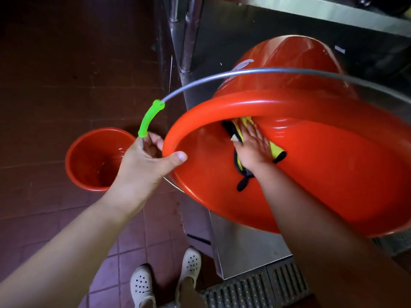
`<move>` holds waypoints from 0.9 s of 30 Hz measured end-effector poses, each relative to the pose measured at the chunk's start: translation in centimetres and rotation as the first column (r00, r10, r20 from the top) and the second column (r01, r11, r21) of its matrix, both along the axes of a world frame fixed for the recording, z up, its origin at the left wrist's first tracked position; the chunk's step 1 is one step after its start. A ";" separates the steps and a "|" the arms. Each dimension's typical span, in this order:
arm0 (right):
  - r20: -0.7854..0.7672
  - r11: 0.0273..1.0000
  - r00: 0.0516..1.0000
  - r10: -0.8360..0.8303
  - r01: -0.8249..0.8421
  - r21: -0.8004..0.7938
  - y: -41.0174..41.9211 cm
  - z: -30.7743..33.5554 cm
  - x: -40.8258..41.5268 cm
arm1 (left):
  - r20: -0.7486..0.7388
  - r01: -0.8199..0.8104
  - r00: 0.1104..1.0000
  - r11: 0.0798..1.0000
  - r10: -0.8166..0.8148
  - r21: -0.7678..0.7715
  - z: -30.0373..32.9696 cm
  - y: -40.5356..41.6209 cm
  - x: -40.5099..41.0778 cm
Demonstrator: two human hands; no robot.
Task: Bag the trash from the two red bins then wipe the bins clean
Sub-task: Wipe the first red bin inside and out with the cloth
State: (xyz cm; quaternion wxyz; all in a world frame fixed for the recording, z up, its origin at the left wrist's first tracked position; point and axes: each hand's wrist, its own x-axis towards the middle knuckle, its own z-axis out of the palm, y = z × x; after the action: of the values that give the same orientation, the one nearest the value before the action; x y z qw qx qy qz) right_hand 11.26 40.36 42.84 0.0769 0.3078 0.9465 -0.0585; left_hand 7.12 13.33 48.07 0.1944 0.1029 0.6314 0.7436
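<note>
A large red bin (322,174) is tilted on its side, its mouth facing me, resting against a steel counter. My left hand (144,161) grips its rim at the left, thumb over the edge, fingers curled behind it beside the wire handle with a green grip (149,118). Inside the bin my right hand (253,147) presses flat on a yellow cloth with black trim (275,150) against the inner wall. A second, smaller red bin (95,158) stands upright on the floor to the left, with nothing visible inside.
A steel counter (244,247) with a pipe leg (186,36) stands behind and under the tilted bin. A metal floor grate (255,287) runs along the bottom right. My feet in white perforated clogs (191,263) stand on the dark red tiled floor.
</note>
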 end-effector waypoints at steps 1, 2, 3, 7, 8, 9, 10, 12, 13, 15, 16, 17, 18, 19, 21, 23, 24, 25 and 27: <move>0.003 1.000 1.000 -0.014 0.014 0.003 0.5 -0.1 -0.3 | -0.004 -0.002 1.000 0.999 0.002 -0.041 0.3 0.3 -0.5; 0.004 1.000 1.000 -0.023 0.023 0.006 0.6 -0.3 -0.6 | 0.002 0.006 1.000 0.998 -0.006 -0.062 0.5 0.5 -1.1; 0.006 1.000 1.000 -0.026 0.026 0.007 0.7 -0.4 -0.9 | 0.018 0.014 1.000 0.999 -0.014 -0.048 0.5 0.6 -1.6; 0.035 1.000 0.999 -0.027 0.026 0.012 0.4 -0.4 -1.6 | 0.160 0.035 0.985 0.991 -0.056 0.132 -1.6 0.8 -0.5; 0.038 1.000 0.999 -0.029 0.028 0.011 0.1 -0.3 -1.6 | 0.187 0.066 0.979 0.994 -0.082 0.087 -2.7 0.9 0.6; 0.036 1.000 0.999 -0.029 0.029 0.005 -0.4 -0.2 -1.5 | 0.214 0.101 0.971 0.994 -0.106 0.033 -3.6 1.1 1.6; 0.026 1.000 0.999 -0.026 0.026 -0.006 -1.2 0.0 -1.2 | 0.241 0.129 0.963 0.992 -0.124 -0.006 -4.2 1.1 2.4; -0.027 1.000 1.000 0.000 0.000 -0.029 -3.6 0.2 -0.3 | 0.254 0.157 0.956 0.987 -0.149 -0.013 -4.6 1.2 2.8; -0.071 0.999 0.997 0.026 -0.029 -0.042 -5.4 0.1 0.6 | 0.252 0.163 0.955 0.987 -0.159 0.004 -4.4 1.2 2.7; -0.184 0.991 0.979 0.090 -0.107 -0.085 -9.7 0.1 3.3 | 0.241 0.135 0.961 0.991 -0.137 0.024 -4.4 1.3 2.6; -0.233 0.982 0.965 0.121 -0.150 -0.111 -11.8 0.2 4.7 | 0.212 0.109 0.971 0.994 -0.108 0.005 -4.4 1.3 2.5; -0.267 0.972 0.952 0.151 -0.192 -0.135 -13.4 0.3 6.1 | 0.164 0.088 0.983 0.996 -0.082 -0.030 -4.4 1.3 2.6; -0.285 0.960 0.941 0.183 -0.234 -0.155 -14.4 0.4 7.1 | 0.113 0.076 0.991 0.995 -0.069 -0.063 -4.4 1.2 2.6; -0.291 0.948 0.933 0.211 -0.268 -0.172 -14.7 0.3 7.7 | 0.066 0.064 0.996 0.994 -0.059 -0.084 -4.4 1.1 2.7; -0.295 0.934 0.926 0.235 -0.300 -0.197 -13.9 0.3 7.7 | -0.017 0.044 0.999 0.993 -0.046 -0.108 -4.1 1.0 2.4; -0.288 0.938 0.929 0.232 -0.292 -0.185 -12.1 0.1 6.8 | -0.072 0.033 0.996 0.990 -0.043 -0.136 -3.5 0.9 2.0; -0.272 0.947 0.937 0.218 -0.271 -0.171 -11.0 -0.1 6.0 | -0.088 0.033 0.995 0.989 -0.046 -0.144 -3.0 0.8 1.8; -0.241 0.959 0.950 0.197 -0.238 -0.156 -9.6 -0.1 5.1 | -0.098 0.043 0.993 0.988 -0.058 -0.148 -2.6 0.6 1.5; -0.143 0.981 0.979 0.143 -0.159 -0.107 -6.1 -0.2 3.4 | -0.113 0.087 0.988 0.983 -0.107 -0.163 -1.6 0.3 1.0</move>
State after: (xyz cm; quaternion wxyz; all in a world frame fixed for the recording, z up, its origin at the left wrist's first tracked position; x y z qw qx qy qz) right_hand 14.68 34.24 42.62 0.0350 0.2252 0.9651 -0.1287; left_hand 8.13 13.63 46.52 0.1991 0.1630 0.6932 0.6733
